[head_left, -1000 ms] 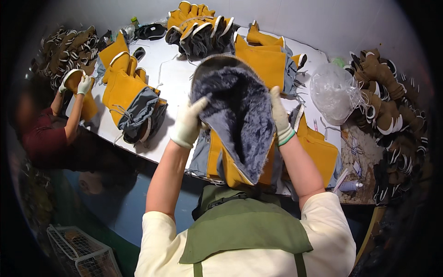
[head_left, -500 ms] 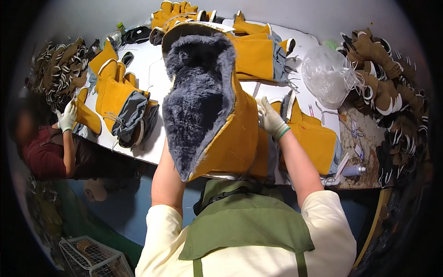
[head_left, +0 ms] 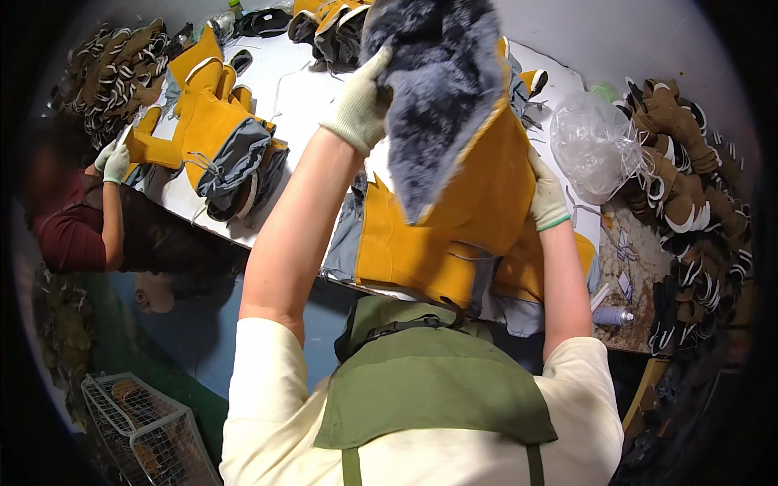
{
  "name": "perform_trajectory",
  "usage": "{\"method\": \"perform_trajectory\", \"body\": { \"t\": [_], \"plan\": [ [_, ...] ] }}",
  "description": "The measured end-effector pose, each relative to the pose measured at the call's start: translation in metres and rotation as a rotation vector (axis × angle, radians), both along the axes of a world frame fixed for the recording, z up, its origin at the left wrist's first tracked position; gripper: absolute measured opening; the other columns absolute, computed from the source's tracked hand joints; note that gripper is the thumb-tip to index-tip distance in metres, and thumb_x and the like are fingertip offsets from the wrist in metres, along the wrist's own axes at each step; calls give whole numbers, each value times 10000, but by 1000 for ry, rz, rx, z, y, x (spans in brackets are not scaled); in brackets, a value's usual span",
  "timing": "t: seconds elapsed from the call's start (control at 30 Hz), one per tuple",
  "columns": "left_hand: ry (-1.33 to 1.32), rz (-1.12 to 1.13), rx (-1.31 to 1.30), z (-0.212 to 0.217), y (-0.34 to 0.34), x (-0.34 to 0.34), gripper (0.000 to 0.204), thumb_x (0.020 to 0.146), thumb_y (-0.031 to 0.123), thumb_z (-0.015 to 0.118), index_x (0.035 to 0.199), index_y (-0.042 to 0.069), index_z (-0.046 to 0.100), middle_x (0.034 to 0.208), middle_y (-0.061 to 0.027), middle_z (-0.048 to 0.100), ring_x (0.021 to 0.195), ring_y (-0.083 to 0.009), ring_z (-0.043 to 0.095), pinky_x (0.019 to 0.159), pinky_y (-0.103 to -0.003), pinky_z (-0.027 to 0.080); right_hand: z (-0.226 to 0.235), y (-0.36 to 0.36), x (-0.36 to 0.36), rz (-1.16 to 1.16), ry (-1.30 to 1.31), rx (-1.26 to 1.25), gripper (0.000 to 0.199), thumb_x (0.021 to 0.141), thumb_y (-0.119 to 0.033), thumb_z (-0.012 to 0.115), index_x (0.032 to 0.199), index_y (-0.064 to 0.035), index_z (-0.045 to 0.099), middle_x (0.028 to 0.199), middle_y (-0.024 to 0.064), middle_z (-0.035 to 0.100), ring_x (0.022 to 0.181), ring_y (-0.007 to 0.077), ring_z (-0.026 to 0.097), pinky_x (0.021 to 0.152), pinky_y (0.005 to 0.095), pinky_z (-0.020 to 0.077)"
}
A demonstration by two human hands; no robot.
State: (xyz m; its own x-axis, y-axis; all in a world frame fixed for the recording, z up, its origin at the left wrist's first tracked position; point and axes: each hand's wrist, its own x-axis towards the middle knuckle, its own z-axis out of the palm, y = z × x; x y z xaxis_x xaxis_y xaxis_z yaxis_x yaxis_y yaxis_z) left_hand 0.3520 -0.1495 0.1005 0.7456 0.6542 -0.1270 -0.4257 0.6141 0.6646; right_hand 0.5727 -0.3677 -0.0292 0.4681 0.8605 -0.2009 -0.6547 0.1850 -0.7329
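Observation:
A yellow boot upper (head_left: 494,194) lined with dark grey fur hangs in front of me over the table, its furry opening turned toward me. My left hand (head_left: 359,107), in a white knit glove, grips the fur-lined edge on its left side. Against its right side lies my right hand (head_left: 551,192), gloved too, with fingers partly hidden behind the leather. Below, more yellow uppers (head_left: 405,259) with grey cloth cuffs lie along the near table edge.
Yellow uppers (head_left: 215,121) lie on the white table's left. A clear plastic bag (head_left: 596,146) and a spray can (head_left: 613,315) are at right. Brown pieces (head_left: 673,174) are heaped beyond. At left, a co-worker's gloved hands (head_left: 116,160) hold a yellow piece. A wire basket (head_left: 150,429) stands below.
The fur-lined upper has moved up and to the right, uncovering uppers beneath. My left hand, hidden before, now shows on its left edge. The co-worker's two hands have come together.

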Motion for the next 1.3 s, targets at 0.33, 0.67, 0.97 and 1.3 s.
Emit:
{"method": "perform_trajectory", "body": {
  "t": [0.33, 0.67, 0.97, 1.3],
  "plan": [
    [290, -230, -67, -192, -13, -98, 1061, 775, 812, 506, 1502, 77, 265, 1464, -144, 373, 1346, -319, 360, 1025, -510, 451, -38, -60, -68, -262, -641, -465, 486, 870, -103, 700, 1262, 58, 463, 1199, 131, 606, 1085, 190, 584, 954, 305, 457],
    [808, 43, 430, -244, -44, -77, 871, 827, 222, 729, 1470, -55, 211, 1335, -238, 499, 1198, -274, 532, 964, -343, 471, -81, -65, -76, -59, -561, -627, 361, 886, -163, 685, 1145, 42, 540, 1098, 117, 643, 980, 182, 612, 877, 312, 490],
    [838, 273, 596, -293, -66, -95, 700, 871, 136, 671, 1416, -65, 281, 1283, -209, 531, 1128, -254, 556, 954, -331, 463, -128, -60, -77, 6, -870, -727, 444, 882, -252, 678, 1178, 44, 532, 1115, 195, 646, 1010, 291, 623, 876, 383, 484],
    [446, 533, 221, -218, -109, -149, 559, 881, 53, 658, 1368, 13, 387, 1097, -91, 591, 928, -170, 590, 797, -295, 504, -28, -61, -134, 13, -1184, -740, 392, 888, -187, 661, 1153, 55, 503, 1003, 234, 670, 930, 360, 665, 797, 396, 514]
  ]
}}
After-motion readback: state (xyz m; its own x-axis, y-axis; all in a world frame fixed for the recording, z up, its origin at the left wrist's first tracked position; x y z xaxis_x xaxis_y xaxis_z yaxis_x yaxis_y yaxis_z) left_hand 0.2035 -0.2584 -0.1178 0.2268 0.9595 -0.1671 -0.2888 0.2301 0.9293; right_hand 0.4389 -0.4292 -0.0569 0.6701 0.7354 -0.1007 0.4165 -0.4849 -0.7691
